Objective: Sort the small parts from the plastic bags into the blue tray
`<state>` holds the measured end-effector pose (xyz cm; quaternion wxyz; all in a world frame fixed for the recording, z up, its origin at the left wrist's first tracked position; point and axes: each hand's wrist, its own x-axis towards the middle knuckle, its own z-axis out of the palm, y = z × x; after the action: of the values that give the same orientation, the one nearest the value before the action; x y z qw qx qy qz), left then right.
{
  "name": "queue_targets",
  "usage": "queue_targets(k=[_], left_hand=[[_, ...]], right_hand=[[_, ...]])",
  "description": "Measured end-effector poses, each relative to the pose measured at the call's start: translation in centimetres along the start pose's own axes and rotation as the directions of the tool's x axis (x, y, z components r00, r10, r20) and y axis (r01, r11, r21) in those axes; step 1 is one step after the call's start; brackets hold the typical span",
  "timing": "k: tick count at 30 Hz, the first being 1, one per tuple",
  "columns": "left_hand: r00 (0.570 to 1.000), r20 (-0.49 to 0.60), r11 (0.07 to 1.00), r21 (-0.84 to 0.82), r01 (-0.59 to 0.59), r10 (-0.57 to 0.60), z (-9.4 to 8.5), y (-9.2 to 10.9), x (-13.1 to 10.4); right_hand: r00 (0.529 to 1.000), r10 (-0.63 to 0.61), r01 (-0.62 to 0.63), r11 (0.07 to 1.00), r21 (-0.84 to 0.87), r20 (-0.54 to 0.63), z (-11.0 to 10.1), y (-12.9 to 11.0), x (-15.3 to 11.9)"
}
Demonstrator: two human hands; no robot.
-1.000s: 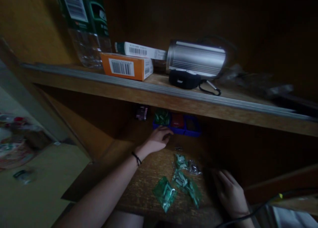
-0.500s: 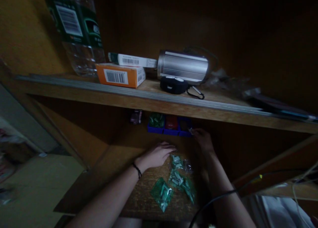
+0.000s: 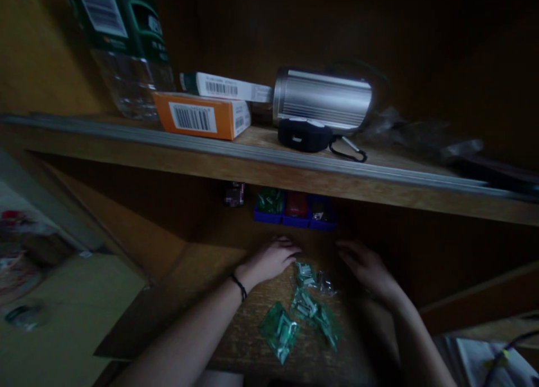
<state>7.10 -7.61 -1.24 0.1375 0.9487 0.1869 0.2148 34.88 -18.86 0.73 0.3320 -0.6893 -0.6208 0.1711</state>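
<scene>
My left hand (image 3: pixel 273 258) rests on the wooden surface with its fingers stretched out, nothing visible in them. Beside its fingertips lie small green plastic bags (image 3: pixel 306 304) with pale strip-like pieces inside, and another green bag (image 3: pixel 281 332) lies nearer to me. My right hand (image 3: pixel 365 264) hovers to the right of the bags, fingers loosely extended and holding nothing I can see. Next to the bags is a clear packet (image 3: pixel 326 284). Farther back stand joined blue bins (image 3: pixel 295 221): green packets (image 3: pixel 269 200) on the left, a red item (image 3: pixel 296 204) in the middle, a small shiny packet (image 3: pixel 319 213) on the right.
Above the bins runs a shelf edge (image 3: pixel 252 161). On it stand a plastic bottle (image 3: pixel 130 78), an orange box (image 3: pixel 202 117) with a white box (image 3: pixel 236 88), a silver cylinder (image 3: pixel 324 99) and a black case (image 3: pixel 304 136) with a carabiner. Cabinet walls enclose both sides.
My right hand has drawn back from the right bin toward me and to the right, letting go of a small shiny packet, which lies in that bin. My left hand stays put; the view shifted slightly.
</scene>
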Motion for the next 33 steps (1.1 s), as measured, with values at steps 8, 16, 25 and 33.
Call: queue_targets(k=[8, 16, 25, 33], left_hand=[[0.984, -0.089, 0.985, -0.088, 0.145, -0.153, 0.9, -0.4, 0.6], [0.916, -0.168, 0.723, -0.670, 0.166, -0.366, -0.7, 1.0, 0.6], [0.885, -0.174, 0.819, -0.488, 0.303, -0.431, 0.3, -0.3, 0.4], [0.999, 0.013, 0.972, -0.233, -0.034, 0.038, -1.1, 0.7, -0.6]], right_hand=[[0.988, -0.124, 0.129, 0.990, -0.054, 0.087, 3.0, -2.3, -2.6], [0.961, -0.191, 0.164, 0.976, 0.144, 0.201, 4.8, -7.0, 1.6], [0.992, -0.001, 0.023, 0.984, 0.178, -0.123, 2.2, -1.9, 7.0], [0.996, -0.039, 0.018, 0.966, -0.259, -0.079, -0.2, 3.3, -1.7]])
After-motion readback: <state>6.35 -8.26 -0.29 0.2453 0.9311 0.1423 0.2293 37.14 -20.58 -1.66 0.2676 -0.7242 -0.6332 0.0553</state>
